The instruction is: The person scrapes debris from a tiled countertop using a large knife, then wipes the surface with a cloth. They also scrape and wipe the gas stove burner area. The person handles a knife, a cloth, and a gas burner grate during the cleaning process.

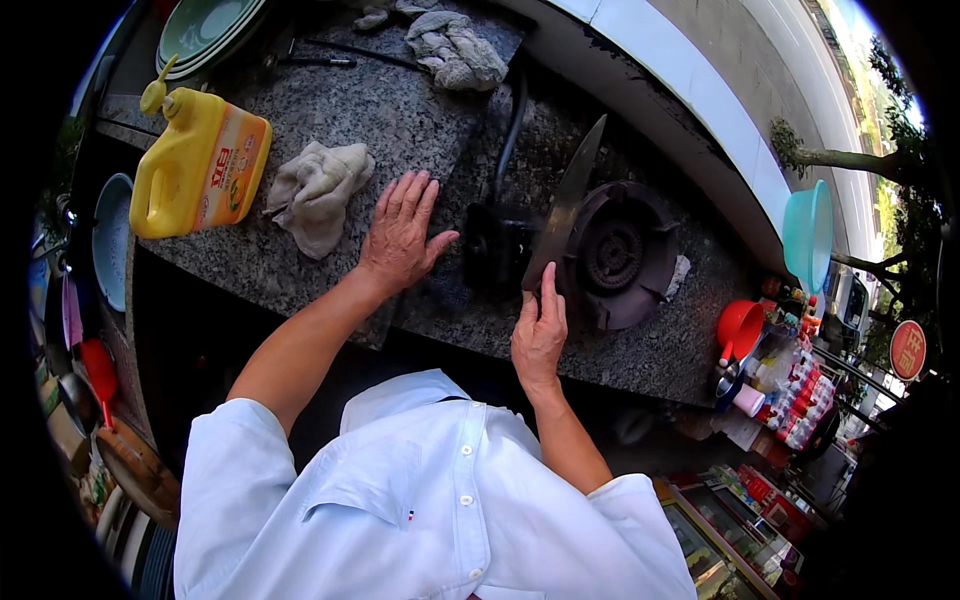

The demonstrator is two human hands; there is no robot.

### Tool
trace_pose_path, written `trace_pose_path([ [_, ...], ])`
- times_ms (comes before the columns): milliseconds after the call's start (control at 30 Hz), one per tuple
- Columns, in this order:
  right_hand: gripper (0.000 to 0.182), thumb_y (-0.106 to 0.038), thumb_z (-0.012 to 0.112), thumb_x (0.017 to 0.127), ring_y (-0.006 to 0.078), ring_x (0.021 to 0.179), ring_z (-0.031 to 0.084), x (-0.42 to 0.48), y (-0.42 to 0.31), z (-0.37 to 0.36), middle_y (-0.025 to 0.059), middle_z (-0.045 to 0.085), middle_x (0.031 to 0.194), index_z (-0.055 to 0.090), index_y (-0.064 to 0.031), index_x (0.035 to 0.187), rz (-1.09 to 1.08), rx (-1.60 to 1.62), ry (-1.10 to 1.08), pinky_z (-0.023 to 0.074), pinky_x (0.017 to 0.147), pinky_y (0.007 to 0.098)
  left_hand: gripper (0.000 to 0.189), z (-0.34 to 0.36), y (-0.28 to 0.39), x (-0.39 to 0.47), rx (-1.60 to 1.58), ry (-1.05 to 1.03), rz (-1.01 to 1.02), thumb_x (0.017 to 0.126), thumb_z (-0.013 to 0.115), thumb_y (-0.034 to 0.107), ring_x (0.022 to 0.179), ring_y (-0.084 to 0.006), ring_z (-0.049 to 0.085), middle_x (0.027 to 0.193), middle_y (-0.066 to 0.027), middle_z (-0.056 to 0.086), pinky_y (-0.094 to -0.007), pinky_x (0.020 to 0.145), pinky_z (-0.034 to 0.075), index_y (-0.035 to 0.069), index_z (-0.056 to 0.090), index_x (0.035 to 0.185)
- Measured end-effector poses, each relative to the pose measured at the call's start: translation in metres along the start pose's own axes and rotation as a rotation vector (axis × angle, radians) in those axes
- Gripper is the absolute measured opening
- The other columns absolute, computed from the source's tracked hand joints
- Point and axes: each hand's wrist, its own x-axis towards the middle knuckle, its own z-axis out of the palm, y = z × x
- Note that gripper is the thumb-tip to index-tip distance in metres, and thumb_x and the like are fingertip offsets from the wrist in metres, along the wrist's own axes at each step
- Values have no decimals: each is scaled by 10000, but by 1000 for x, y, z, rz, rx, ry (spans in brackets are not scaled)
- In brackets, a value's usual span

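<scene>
My right hand (540,330) grips a long knife (564,214) by its lower end, the forefinger lying along it. The broad metal blade points away from me, beside a round cast-iron gas burner (616,259). Part of the grip is hidden by my fingers. Palm down, my left hand (399,232) rests on the speckled granite counter (322,105) with nothing in it and the thumb spread. A crumpled off-white cloth (319,196) lies just left of it. Between the hands sits the burner's black valve housing (501,244), joined to a hose (511,139).
A yellow detergent jug (202,165) with a pump stands at left. Stacked green bowls (214,34) and another rag (456,51) lie at the back. A low wall (675,82) edges the counter. Rightward are a red ladle (739,330) and a turquoise basin (808,236).
</scene>
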Motion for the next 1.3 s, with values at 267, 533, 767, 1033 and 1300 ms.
trace_pose_path([
  [267, 512, -98, 523, 1000, 288, 836, 603, -2, -14, 5, 161, 617, 1013, 405, -64, 1497, 242, 363, -23, 495, 786, 392, 658, -2, 2, 2, 30, 3, -19, 918, 661, 358, 1404, -340, 348, 1476, -176, 414, -470, 1166, 258, -11, 438, 1414],
  [533, 512, -85, 549, 983, 327, 961, 648, -7, -8, 18, 194, 646, 1088, 431, -77, 1482, 332, 386, -12, 511, 837, 381, 657, 1, 2, 3, 44, 12, 1, 904, 650, 396, 1401, -348, 347, 1462, -189, 431, -469, 1172, 236, -18, 477, 1384],
  [767, 491, -115, 555, 985, 311, 957, 653, -1, -2, 40, 183, 656, 1078, 455, -67, 1464, 469, 368, 86, 515, 833, 365, 675, 5, 2, 9, 11, 18, 37, 906, 661, 377, 1401, -375, 329, 1473, -212, 401, -485, 1167, 233, -17, 443, 1408],
  [1033, 486, -121, 551, 991, 242, 960, 670, -22, -15, 40, 182, 684, 1136, 455, -61, 1463, 528, 434, 78, 524, 835, 344, 711, 6, 1, 1, 56, -16, 48, 900, 637, 427, 1408, -379, 307, 1474, -230, 389, -490, 1181, 198, -32, 439, 1406],
  [1300, 488, -145, 547, 995, 150, 685, 607, -17, -26, 20, 125, 666, 964, 456, -66, 1467, 569, 501, 63, 512, 654, 287, 713, 8, 0, 2, 91, -27, 38, 904, 627, 433, 1408, -378, 304, 1479, -229, 383, -495, 1184, 190, -30, 433, 1411],
])
